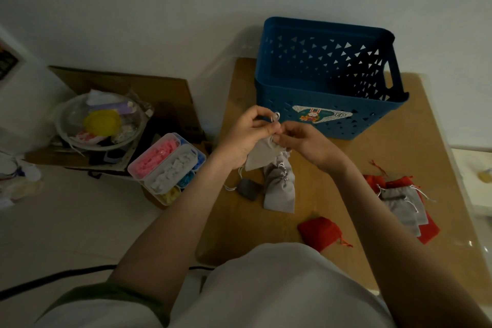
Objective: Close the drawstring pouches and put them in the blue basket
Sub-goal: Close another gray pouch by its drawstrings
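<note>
Table (332, 189) with basket (372, 114) at back. Left hand (247, 136) and right hand (306, 144) hold grey pouch (259, 153) above table, just before basket: right pinches neck, left pinches cord (276, 116). Spare pouches (279, 189) on table.

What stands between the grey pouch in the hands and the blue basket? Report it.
Nothing visible. The left hand and right hand hold the grey pouch above the table, right in front of the blue basket. Its top is open, and only its near wall rises between them; the other pouches lie nearer the person.
</note>
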`<action>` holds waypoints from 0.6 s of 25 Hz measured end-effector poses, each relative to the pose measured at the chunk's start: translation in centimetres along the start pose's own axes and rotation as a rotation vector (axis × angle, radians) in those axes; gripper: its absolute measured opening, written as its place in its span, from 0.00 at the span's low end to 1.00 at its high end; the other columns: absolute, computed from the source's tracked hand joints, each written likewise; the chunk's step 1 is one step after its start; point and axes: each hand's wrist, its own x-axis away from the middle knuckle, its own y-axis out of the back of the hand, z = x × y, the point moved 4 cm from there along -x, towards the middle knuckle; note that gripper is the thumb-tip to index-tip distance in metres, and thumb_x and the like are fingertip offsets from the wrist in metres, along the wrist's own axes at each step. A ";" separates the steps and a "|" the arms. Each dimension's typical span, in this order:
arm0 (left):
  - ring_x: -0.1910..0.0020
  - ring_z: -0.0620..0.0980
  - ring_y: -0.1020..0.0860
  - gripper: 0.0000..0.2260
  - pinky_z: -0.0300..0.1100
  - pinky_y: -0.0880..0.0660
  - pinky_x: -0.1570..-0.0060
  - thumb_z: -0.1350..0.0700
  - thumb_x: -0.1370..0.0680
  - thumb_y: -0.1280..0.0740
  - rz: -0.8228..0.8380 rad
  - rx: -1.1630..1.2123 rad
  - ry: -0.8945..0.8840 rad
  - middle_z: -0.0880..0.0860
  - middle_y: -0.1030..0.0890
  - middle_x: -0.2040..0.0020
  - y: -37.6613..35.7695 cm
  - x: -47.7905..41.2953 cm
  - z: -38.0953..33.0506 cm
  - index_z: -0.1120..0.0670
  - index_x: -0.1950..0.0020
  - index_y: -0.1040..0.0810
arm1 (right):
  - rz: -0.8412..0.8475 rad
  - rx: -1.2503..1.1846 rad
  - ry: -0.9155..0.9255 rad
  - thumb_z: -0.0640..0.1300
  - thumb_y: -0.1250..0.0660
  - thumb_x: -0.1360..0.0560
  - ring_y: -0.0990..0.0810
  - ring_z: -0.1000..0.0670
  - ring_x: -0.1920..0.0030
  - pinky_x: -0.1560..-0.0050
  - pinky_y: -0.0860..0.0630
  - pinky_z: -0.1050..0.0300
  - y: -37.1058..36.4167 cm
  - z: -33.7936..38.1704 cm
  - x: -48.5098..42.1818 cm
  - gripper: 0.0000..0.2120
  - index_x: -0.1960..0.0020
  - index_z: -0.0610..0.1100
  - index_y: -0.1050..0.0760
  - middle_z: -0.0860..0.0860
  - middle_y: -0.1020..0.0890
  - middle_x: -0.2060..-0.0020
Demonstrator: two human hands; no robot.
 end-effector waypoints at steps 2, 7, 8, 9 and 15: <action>0.63 0.39 0.19 0.06 0.32 0.24 0.61 0.64 0.23 0.34 -0.026 -0.014 0.014 0.51 0.19 0.60 0.0 -0.2 0.2 0.54 0.52 0.24 | -0.030 0.009 -0.013 0.41 0.35 0.23 0.26 0.58 0.61 0.58 0.30 0.65 0.2 -0.2 -0.2 0.03 0.55 0.46 0.23 0.53 0.23 0.63; 0.63 0.36 0.22 0.04 0.27 0.27 0.59 0.63 0.23 0.34 -0.120 -0.140 -0.035 0.50 0.21 0.61 0.1 -0.6 0.3 0.55 0.57 0.23 | -0.111 0.194 -0.032 0.44 0.32 0.24 0.26 0.62 0.64 0.61 0.31 0.67 0.8 -0.3 -1.0 0.02 0.55 0.47 0.22 0.56 0.23 0.65; 0.62 0.37 0.23 0.05 0.26 0.28 0.59 0.62 0.23 0.33 -0.146 -0.185 -0.045 0.50 0.22 0.61 0.3 -0.8 0.4 0.55 0.59 0.24 | -0.118 0.248 -0.049 0.45 0.32 0.24 0.26 0.60 0.63 0.60 0.31 0.64 0.9 -0.6 -1.2 0.03 0.54 0.46 0.22 0.55 0.23 0.65; 0.61 0.38 0.24 0.06 0.26 0.29 0.60 0.62 0.23 0.33 -0.163 -0.232 -0.047 0.49 0.22 0.61 0.5 -0.9 0.5 0.55 0.59 0.24 | -0.116 0.296 -0.073 0.45 0.33 0.24 0.26 0.57 0.62 0.58 0.30 0.61 1.1 -0.8 -1.3 0.03 0.54 0.46 0.23 0.54 0.23 0.64; 0.57 0.38 0.22 0.03 0.26 0.28 0.58 0.58 0.22 0.33 -0.161 -0.296 -0.018 0.47 0.19 0.58 0.7 -1.0 1.0 0.55 0.53 0.20 | -0.169 0.645 -0.209 0.50 0.40 0.20 0.35 0.49 0.43 0.35 0.41 0.45 2.1 -1.5 -1.1 0.08 0.56 0.57 0.25 0.52 0.28 0.52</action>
